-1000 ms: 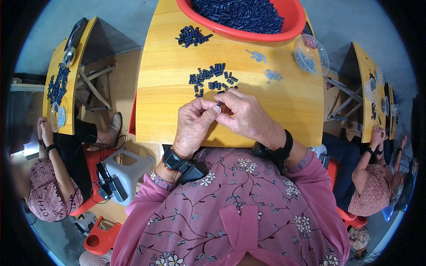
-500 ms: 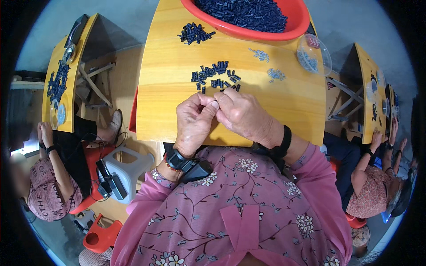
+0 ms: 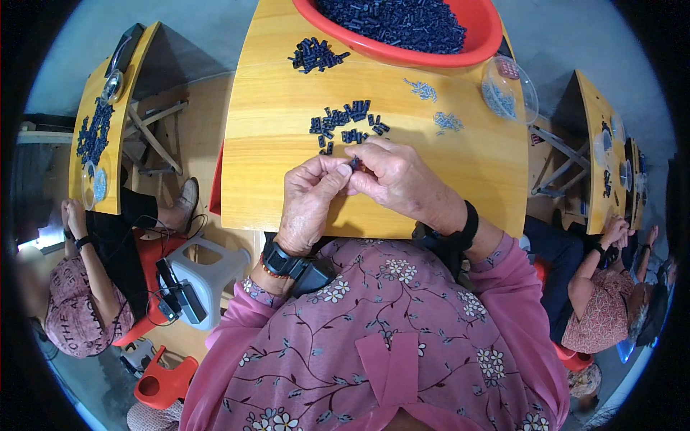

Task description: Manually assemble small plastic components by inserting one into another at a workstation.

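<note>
A small black plastic part [image 3: 353, 164] shows between the fingertips where my two hands meet, above the near part of the yellow table. My left hand [image 3: 309, 197] pinches it between thumb and fingers. My right hand [image 3: 406, 179] is closed with its fingertips against the same spot; whatever is inside its pinch is hidden. Just beyond the hands lies a loose pile of small black plastic parts [image 3: 332, 121]. To the right of that pile are two little heaps of thin silvery pins or screws, one farther [image 3: 421, 90] and one nearer [image 3: 448, 122].
A red basin [image 3: 402, 54] full of black parts stands at the table's far edge. Another black pile [image 3: 315, 55] sits far left. A clear bowl [image 3: 528, 100] with silvery pieces is at the right edge. Other people work at side tables [image 3: 108, 172] on both sides.
My right hand has tilted and shifted slightly right, and the black part now shows between my fingertips. Beyond my hands, the near edge of the black pile looks slightly different.
</note>
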`<state>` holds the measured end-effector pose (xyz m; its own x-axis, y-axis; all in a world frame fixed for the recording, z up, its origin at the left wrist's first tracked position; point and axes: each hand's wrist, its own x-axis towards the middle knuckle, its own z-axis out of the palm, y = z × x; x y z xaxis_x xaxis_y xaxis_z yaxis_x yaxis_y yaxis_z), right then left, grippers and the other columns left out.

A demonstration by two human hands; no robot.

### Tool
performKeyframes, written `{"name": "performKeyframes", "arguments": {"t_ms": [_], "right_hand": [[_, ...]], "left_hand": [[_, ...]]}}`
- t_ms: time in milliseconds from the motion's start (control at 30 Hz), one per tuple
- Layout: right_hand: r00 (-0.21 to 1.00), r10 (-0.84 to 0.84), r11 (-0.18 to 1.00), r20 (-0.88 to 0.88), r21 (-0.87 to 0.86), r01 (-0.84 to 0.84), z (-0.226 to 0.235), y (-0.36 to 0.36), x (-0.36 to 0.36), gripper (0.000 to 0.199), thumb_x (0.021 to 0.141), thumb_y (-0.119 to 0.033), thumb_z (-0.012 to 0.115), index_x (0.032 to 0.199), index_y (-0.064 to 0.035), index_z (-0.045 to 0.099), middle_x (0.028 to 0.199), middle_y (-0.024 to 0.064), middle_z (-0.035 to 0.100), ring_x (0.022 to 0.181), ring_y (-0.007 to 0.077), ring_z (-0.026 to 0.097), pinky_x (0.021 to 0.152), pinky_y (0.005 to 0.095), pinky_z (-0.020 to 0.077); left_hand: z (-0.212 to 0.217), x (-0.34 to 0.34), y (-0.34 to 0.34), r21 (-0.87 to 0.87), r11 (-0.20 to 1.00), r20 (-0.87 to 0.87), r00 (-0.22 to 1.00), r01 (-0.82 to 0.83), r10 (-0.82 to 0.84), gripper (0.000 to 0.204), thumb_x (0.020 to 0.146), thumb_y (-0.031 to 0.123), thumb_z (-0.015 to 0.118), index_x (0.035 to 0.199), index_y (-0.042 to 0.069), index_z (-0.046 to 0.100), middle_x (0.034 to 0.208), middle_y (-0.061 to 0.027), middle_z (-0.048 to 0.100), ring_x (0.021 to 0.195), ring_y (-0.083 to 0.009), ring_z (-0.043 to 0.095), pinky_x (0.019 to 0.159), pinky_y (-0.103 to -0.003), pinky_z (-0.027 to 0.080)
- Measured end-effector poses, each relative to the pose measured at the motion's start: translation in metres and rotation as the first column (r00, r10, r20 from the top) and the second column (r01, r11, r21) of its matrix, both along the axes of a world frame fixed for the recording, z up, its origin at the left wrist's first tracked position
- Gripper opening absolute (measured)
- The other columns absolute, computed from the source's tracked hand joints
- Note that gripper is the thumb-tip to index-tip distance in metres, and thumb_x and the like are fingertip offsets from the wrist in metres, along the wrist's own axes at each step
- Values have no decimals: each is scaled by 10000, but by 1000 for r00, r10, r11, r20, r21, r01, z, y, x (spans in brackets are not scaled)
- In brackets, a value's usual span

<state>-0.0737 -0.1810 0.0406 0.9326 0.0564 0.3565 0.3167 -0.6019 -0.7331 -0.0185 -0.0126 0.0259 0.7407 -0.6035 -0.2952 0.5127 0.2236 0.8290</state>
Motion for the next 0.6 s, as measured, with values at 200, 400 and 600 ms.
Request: {"name": "performKeyframes", "arguments": {"t_ms": [200, 400, 600], "right_hand": [[1000, -13, 999, 5, -39, 13, 1, 6, -2, 285, 789, -49, 716, 1036, 55, 619, 828, 168, 605, 713, 328, 631, 610, 383, 512], [999, -27, 984, -26, -174, 22, -2, 11, -4, 177, 819, -118, 660, 869, 10, 548, 780, 140, 542, 735, 314, 600, 628, 397, 515], [998, 35, 955, -42, -292, -46, 4, 12, -11, 169, 809, -122, 657, 829, -16, 526, 781, 126, 527, 714, 301, 604, 600, 392, 517]], "left_hand": [[-9, 0, 5, -54, 998, 23, 999, 42, -41, 83, 942, 54, 596, 926, -2, 655, 851, -51, 673, 773, -111, 619, 741, -261, 519], [-13, -1, 4, -2, 1000, 155, 988, 15, -15, 51, 923, 6, 601, 904, -2, 649, 840, -37, 660, 752, -91, 595, 721, -239, 500], [-1, -2, 5, 134, 991, 330, 943, -2, -42, 46, 894, -20, 627, 849, -12, 636, 795, -8, 634, 729, -50, 547, 668, -206, 473]]}}
